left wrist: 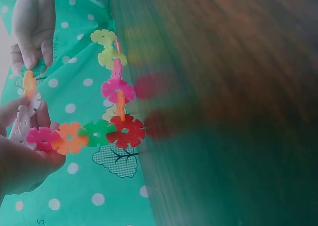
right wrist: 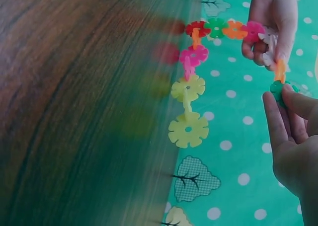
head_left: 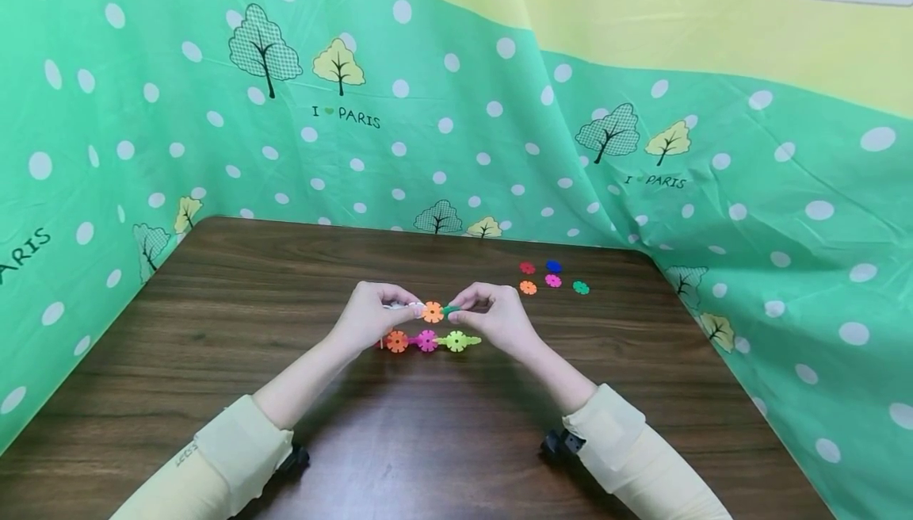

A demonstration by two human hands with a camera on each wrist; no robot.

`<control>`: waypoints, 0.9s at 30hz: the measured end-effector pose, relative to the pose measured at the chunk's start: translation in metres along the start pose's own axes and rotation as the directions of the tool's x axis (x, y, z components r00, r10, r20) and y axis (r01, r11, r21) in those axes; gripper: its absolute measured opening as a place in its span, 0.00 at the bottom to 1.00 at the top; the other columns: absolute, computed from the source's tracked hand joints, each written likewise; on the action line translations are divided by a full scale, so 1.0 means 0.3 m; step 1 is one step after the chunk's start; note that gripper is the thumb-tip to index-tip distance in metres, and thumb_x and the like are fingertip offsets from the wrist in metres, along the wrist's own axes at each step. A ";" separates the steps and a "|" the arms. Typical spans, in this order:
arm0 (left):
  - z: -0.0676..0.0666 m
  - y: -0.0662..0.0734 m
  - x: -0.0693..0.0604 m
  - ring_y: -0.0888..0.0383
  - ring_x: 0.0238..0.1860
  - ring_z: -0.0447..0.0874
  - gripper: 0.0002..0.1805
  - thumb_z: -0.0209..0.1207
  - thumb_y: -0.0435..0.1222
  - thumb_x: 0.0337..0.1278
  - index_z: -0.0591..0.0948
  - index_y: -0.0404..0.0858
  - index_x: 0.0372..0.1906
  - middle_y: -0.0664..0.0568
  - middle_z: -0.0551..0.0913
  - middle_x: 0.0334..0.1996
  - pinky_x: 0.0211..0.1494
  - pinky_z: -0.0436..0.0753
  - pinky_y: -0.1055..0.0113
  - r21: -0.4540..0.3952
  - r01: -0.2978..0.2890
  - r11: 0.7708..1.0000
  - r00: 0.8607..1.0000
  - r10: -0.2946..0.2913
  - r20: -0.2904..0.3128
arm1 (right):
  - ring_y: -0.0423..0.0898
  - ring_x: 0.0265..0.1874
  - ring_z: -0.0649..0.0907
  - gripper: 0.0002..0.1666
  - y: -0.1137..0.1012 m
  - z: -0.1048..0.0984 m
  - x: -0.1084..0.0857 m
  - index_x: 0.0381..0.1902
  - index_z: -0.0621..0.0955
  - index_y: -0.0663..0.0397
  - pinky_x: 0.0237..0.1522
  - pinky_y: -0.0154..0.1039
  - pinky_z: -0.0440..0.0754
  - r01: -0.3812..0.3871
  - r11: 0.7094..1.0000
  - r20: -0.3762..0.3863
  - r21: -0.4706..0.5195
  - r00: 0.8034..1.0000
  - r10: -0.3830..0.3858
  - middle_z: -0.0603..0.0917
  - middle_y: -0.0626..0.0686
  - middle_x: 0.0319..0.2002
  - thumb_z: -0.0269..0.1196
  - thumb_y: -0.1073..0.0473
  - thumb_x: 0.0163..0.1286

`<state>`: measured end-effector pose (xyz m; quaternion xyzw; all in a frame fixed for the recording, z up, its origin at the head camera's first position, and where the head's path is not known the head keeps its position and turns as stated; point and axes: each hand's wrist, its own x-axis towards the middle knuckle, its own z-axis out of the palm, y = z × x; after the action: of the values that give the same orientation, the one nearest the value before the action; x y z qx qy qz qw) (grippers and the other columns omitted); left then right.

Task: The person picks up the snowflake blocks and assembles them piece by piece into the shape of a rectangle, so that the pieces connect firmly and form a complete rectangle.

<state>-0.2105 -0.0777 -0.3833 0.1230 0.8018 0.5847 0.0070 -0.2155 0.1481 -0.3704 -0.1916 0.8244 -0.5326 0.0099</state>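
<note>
As an orange disc spans the gap between them in the head view, the left hand pinches the flower-disc chain left of that disc, while the right hand pinches a green disc at its right. The chain's far stretch runs nearer the camera than the orange disc; loose discs lie on the desk beyond it, to the right.

From the left wrist, white discs sit in the left hand's grasp beside the orange disc, the chain bending at a red disc farther off.

At the right wrist, thumb and fingers hold the green disc against the orange disc; how deeply the slots mesh cannot be told. A skewed push could pop that joint, and a tug on the unheld yellow-green end could twist others loose.
</note>
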 end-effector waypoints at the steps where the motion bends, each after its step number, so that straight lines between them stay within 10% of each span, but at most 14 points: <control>1: 0.002 0.000 0.000 0.58 0.29 0.80 0.06 0.70 0.40 0.47 0.87 0.41 0.30 0.53 0.87 0.28 0.33 0.80 0.65 -0.006 0.001 1.000 1.000 -0.001 0.000 | 0.49 0.26 0.85 0.06 0.000 -0.001 -0.001 0.30 0.84 0.53 0.33 0.50 0.84 -0.001 1.000 -0.001 0.000 1.000 0.001 0.84 0.52 0.26 0.72 0.61 0.54; 27: -0.001 0.002 0.009 0.57 0.31 0.78 0.08 0.69 0.41 0.48 0.86 0.42 0.31 0.53 0.86 0.28 0.35 0.77 0.63 0.000 0.009 1.000 1.000 -0.009 0.014 | 0.44 0.32 0.85 0.08 -0.004 -0.010 -0.001 0.34 0.84 0.48 0.35 0.37 0.83 0.138 0.985 0.011 -0.103 0.990 -0.137 0.86 0.47 0.32 0.71 0.60 0.56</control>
<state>-0.2130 -0.0773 -0.3824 0.1236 0.8022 0.5839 0.0152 -0.2153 0.1503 -0.3680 -0.2492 0.8357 -0.4880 -0.0353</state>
